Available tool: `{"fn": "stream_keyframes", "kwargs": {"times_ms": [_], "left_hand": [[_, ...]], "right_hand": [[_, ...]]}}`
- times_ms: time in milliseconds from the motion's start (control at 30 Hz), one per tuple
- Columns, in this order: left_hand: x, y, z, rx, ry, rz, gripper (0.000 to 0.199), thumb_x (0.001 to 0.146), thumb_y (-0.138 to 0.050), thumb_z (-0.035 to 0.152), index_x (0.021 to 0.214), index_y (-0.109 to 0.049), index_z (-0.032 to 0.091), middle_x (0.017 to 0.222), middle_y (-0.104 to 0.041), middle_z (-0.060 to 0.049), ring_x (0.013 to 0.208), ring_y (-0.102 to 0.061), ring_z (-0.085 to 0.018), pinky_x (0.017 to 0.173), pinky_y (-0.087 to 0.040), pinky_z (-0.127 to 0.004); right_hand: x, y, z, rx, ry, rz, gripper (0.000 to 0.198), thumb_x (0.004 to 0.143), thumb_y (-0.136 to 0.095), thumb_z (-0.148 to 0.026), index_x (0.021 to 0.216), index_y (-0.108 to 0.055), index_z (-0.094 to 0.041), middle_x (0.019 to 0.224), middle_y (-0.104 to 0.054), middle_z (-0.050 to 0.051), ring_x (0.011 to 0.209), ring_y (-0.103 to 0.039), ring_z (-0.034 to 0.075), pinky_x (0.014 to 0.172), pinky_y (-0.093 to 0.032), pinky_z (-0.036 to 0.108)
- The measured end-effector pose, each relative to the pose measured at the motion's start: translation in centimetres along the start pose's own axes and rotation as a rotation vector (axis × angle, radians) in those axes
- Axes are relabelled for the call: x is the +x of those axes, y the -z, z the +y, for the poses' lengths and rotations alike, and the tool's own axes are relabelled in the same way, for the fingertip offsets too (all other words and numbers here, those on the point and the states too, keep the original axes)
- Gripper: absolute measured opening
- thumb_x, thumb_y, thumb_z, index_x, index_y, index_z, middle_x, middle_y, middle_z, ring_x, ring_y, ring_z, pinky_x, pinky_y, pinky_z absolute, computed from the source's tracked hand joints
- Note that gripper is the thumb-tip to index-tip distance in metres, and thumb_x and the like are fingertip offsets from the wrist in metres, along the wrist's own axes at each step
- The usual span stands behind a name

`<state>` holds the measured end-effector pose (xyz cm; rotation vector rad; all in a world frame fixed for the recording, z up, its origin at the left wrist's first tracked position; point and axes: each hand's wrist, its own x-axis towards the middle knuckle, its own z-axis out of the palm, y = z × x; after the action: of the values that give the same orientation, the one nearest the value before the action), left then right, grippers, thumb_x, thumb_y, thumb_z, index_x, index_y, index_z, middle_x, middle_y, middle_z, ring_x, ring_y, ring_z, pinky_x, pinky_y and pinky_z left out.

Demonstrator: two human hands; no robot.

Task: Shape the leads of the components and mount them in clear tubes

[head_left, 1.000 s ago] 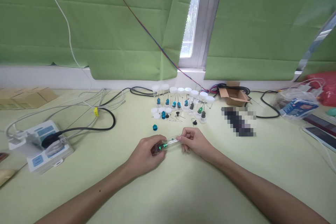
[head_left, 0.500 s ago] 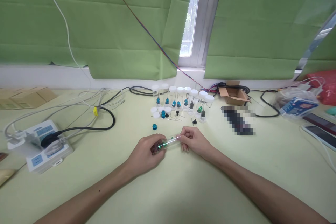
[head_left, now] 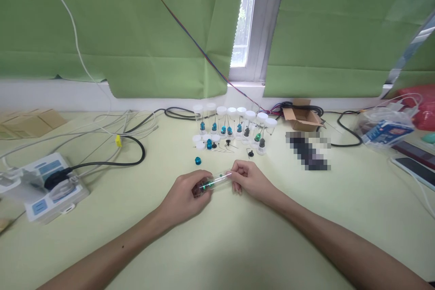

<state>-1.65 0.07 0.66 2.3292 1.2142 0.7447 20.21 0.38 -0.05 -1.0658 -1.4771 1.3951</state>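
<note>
My left hand (head_left: 190, 192) is closed around the left end of a clear plastic tube (head_left: 219, 181), which lies slightly tilted above the table. Inside the tube, close to my left fingers, sits a shiny green piece (head_left: 207, 186). My right hand (head_left: 247, 176) pinches the tube's right end between thumb and fingers; anything small within that pinch is hidden. Beyond my hands, a loose blue knob-like piece (head_left: 198, 161) rests on the table. Farther back stand several clear tubes with white caps (head_left: 231, 111), holding blue, green or dark pieces and thin metal rods.
White caps (head_left: 200, 145), black pieces (head_left: 251, 153) and thin rods lie before the standing tubes. To the left are a power strip (head_left: 54, 186) and tangled cables. An open cardboard box (head_left: 302, 120), a plastic bag (head_left: 384, 129) and a phone (head_left: 416, 171) are at the right.
The view has shifted a little, so the scene sits slightly higher and further left. Both hands keep their hold on the tube, with almost no change in pose.
</note>
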Motion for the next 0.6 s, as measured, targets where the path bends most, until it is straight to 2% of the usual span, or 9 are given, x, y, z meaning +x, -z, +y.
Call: {"fn": "stream_keyframes", "kwargs": {"times_ms": [200,600], "left_hand": [[-0.16,0.10,-0.10,-0.007,-0.029,-0.039,0.021,0.083,-0.054,0.016,0.101,-0.065,0.020,0.082,-0.067,-0.001,0.061,-0.054,-0.013,0.055,-0.041,-0.023],[-0.22,0.03,-0.18,-0.022,-0.032,-0.010,0.022,0.077,-0.055,0.012,0.096,-0.064,0.019,0.077,-0.066,0.001,0.059,-0.053,-0.012,0.055,-0.042,-0.023]], "right_hand": [[0.07,0.15,0.03,0.017,0.016,-0.003,0.033,0.083,-0.069,-0.042,0.066,-0.052,-0.019,0.046,-0.056,-0.004,0.041,-0.050,0.010,0.045,-0.040,0.022],[-0.07,0.44,0.19,-0.042,0.003,-0.030,0.032,0.083,-0.068,-0.036,0.063,-0.051,-0.018,0.049,-0.058,-0.004,0.041,-0.049,0.008,0.044,-0.036,0.020]]}}
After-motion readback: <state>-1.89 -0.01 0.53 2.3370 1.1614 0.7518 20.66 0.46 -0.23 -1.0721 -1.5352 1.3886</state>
